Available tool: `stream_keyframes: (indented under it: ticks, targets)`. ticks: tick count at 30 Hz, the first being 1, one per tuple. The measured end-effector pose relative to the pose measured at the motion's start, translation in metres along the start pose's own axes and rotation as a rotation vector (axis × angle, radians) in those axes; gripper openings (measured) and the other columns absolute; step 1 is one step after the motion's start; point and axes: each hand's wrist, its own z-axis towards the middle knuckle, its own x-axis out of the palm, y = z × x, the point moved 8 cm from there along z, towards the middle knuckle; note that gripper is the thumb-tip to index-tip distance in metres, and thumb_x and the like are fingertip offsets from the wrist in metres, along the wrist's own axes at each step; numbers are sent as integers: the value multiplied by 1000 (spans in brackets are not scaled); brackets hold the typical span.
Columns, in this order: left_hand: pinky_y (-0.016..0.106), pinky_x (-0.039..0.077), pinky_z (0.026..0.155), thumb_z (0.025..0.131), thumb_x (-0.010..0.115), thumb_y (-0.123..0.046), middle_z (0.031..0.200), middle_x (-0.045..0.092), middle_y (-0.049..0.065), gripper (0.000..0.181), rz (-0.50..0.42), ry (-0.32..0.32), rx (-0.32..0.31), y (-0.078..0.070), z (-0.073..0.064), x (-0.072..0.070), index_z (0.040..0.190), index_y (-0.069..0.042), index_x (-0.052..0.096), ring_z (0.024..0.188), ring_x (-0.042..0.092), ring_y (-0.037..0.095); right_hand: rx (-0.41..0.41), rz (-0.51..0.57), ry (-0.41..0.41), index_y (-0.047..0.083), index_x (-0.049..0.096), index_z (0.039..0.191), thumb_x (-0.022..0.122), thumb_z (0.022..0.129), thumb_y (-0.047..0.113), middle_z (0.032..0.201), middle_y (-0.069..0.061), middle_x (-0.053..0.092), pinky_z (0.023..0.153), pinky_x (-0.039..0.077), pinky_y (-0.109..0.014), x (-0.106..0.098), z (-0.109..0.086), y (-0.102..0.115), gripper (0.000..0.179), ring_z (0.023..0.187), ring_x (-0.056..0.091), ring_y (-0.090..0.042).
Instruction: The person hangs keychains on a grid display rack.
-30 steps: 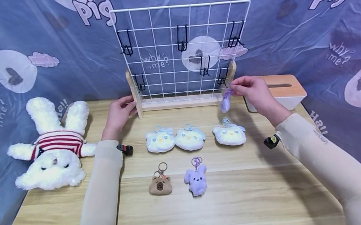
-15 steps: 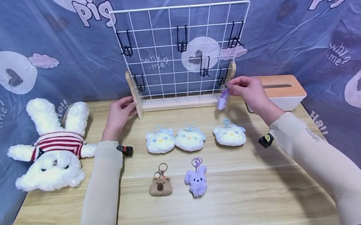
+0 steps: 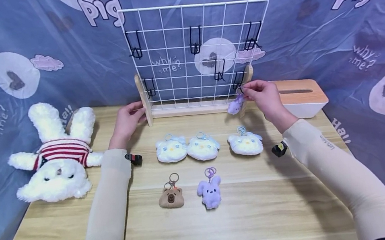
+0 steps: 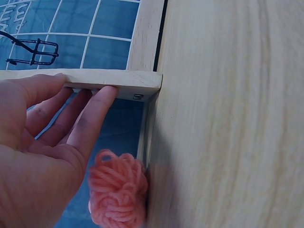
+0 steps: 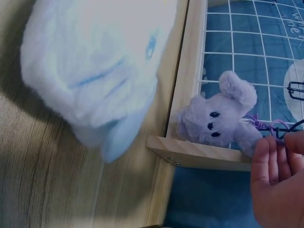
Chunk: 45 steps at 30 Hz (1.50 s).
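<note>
The right hand (image 3: 266, 95) has its fingers pinched at the lilac rabbit charm's (image 5: 204, 119) ring (image 5: 272, 126). In the head view the charm hangs from them toward seven o'clock, its long axis slanting that way, in front of the stand's right end. The lower-right black hook (image 3: 239, 78) sits just above, near twelve; whether the ring touches it, I can't tell. Farther off, toward nine, the left hand (image 3: 128, 122) rests extended fingertips against the left wooden upright (image 3: 144, 102).
</note>
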Motion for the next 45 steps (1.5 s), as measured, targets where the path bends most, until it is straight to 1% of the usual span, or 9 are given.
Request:
stream_keyframes:
  ticks: [2,7,10,18,22,31,37,41,45]
  targets:
    - [34,67,113,113,65,-7,151,64,30,45,-2,-2,0,0,1,0,156,5,59,115,76,19,5,-16,-10,-11,70,128,71,109,5,91,16,74,82,69,-12,0,0,1,25,81,73,1]
    - [35,67,114,113,65,-7,152,63,30,46,0,-5,-3,0,0,0,157,5,59,123,76,27,11,-50,-42,-11,72,128,72,108,6,87,17,74,81,69,-12,0,0,3,27,78,74,2]
    - [35,67,114,113,65,-7,152,63,30,46,2,-6,-2,-1,0,0,157,4,59,125,75,30,14,-63,-58,-11,72,128,73,108,7,85,18,73,78,69,-11,1,1,4,27,76,74,2]
    - [32,68,111,114,64,-7,152,63,30,45,5,-10,-8,-2,-1,2,157,6,59,118,75,21,9,-84,-92,-10,74,126,74,107,8,81,20,72,75,69,-12,2,2,6,26,73,73,2]
    - [31,68,111,114,64,-7,152,63,30,46,5,-8,-11,-3,-1,3,157,6,58,119,75,22,15,-93,-97,-10,74,127,74,107,8,83,19,72,77,69,-12,2,0,7,27,74,73,2]
    - [28,68,109,114,64,-8,153,63,30,46,9,-3,-14,-1,-1,1,158,5,58,131,72,36,28,-105,-95,-8,75,129,75,107,10,84,20,72,79,69,-12,1,-3,7,28,78,74,0]
    - [28,68,108,114,64,-8,153,63,29,47,13,-3,-17,0,-1,-1,158,5,57,132,71,38,18,-88,-96,-7,75,129,77,106,9,87,18,75,82,70,-13,0,-8,10,28,82,76,-1]
    - [29,68,110,114,64,-8,153,63,30,47,20,1,-13,-1,-1,0,158,5,57,132,71,37,10,-122,-106,-6,76,130,77,106,11,95,16,76,81,66,-10,-2,-14,13,30,86,70,2]
    - [29,67,111,114,64,-8,152,63,30,46,21,3,-13,-1,-1,0,158,5,58,132,72,37,-9,-163,-96,-5,76,132,77,106,13,96,20,75,78,60,-6,-2,-19,16,32,89,66,4]
